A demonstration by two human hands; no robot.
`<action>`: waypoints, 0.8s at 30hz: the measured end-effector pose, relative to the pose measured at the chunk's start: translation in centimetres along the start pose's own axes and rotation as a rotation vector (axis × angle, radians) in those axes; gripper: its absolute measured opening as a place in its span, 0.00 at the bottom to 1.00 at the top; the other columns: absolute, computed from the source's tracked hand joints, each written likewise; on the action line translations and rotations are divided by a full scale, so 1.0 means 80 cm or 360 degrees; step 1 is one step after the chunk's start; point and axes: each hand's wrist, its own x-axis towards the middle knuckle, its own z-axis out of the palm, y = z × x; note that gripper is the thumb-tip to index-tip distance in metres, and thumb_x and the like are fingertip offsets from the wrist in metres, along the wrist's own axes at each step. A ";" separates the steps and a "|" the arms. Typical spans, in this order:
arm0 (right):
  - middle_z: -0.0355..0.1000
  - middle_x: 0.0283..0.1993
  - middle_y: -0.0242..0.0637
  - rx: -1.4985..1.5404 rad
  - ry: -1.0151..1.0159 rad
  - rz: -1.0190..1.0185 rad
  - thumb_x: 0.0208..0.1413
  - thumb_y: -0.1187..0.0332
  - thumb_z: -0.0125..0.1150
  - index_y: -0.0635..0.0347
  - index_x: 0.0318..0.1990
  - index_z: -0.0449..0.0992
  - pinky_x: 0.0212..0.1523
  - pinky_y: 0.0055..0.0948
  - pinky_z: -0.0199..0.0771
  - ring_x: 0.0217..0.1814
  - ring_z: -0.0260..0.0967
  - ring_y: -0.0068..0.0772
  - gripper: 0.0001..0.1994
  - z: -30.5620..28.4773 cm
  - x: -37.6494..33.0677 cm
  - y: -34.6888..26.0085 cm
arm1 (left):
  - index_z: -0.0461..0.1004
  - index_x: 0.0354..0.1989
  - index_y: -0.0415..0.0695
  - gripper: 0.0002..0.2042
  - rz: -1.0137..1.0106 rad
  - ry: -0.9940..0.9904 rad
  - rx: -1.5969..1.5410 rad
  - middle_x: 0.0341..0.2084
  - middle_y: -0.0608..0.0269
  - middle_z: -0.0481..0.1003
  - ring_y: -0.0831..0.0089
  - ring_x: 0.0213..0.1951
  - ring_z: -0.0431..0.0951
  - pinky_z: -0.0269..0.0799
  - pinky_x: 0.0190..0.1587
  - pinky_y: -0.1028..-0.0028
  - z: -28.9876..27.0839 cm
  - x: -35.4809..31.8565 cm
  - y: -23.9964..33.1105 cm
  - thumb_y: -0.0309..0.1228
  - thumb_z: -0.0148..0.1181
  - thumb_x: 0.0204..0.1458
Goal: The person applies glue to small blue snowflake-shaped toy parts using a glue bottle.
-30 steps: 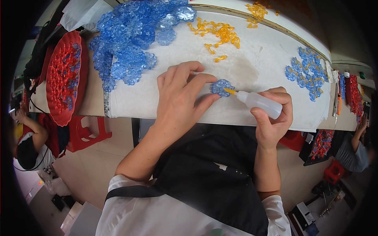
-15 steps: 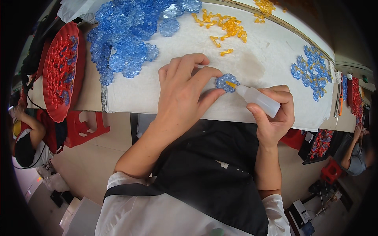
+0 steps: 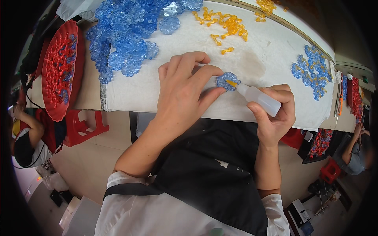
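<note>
My left hand steadies a translucent blue flower-shaped piece on the white-covered table, pinching its left edge between thumb and fingertips. Across that flower's middle lies a small amber piece. My right hand is wrapped round a whitish squeeze bottle, tilted so that its narrow nozzle points left and meets the amber piece's right end. Whether any liquid comes out is too small to tell.
Blue flower pieces are heaped at the far left; loose amber pieces lie beyond my hands. Blue pieces with amber parts spread at the right, near an orange-handled tool. A red tray stands left. Other people sit at both sides.
Hardly anything differs. The blue flower piece and the bottle have shifted very slightly, and both hands keep their grip.
</note>
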 end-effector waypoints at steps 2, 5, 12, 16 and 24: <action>0.68 0.33 0.37 0.0007 -0.0007 0.0006 0.35 0.78 0.72 0.65 0.36 0.71 0.35 0.21 0.65 0.34 0.65 0.26 0.18 0.001 0.001 0.004 | 0.76 0.36 0.51 0.17 -0.0011 -0.0003 0.0006 0.42 0.67 0.69 0.70 0.40 0.67 0.54 0.44 0.71 0.001 0.000 -0.003 0.32 0.70 0.33; 0.68 0.34 0.37 0.0043 0.0013 0.0005 0.35 0.78 0.72 0.65 0.36 0.71 0.36 0.21 0.65 0.34 0.65 0.26 0.18 -0.001 0.000 -0.001 | 0.76 0.36 0.50 0.17 0.0018 0.0008 0.0014 0.42 0.67 0.68 0.70 0.40 0.67 0.55 0.44 0.71 -0.001 0.001 0.001 0.32 0.70 0.34; 0.68 0.36 0.38 0.0568 0.0273 0.0253 0.40 0.77 0.68 0.62 0.36 0.67 0.41 0.22 0.64 0.38 0.64 0.25 0.16 -0.010 0.006 0.016 | 0.74 0.36 0.47 0.14 0.0022 0.0112 -0.0101 0.36 0.64 0.70 0.66 0.39 0.68 0.59 0.42 0.69 0.001 0.024 -0.011 0.31 0.67 0.38; 0.70 0.42 0.44 0.0698 0.0295 0.0368 0.41 0.78 0.67 0.60 0.37 0.63 0.45 0.26 0.67 0.44 0.67 0.29 0.18 -0.019 0.009 0.011 | 0.73 0.32 0.43 0.09 0.0169 0.0198 -0.0006 0.29 0.60 0.70 0.63 0.35 0.70 0.64 0.39 0.67 0.014 0.064 0.003 0.27 0.62 0.40; 0.63 0.50 0.37 0.0530 0.0063 0.0438 0.49 0.81 0.58 0.64 0.51 0.65 0.39 0.22 0.75 0.47 0.67 0.26 0.20 -0.009 0.009 0.015 | 0.70 0.28 0.38 0.04 0.0059 -0.0202 0.0081 0.24 0.52 0.70 0.61 0.30 0.74 0.69 0.34 0.70 0.021 0.080 -0.001 0.18 0.55 0.42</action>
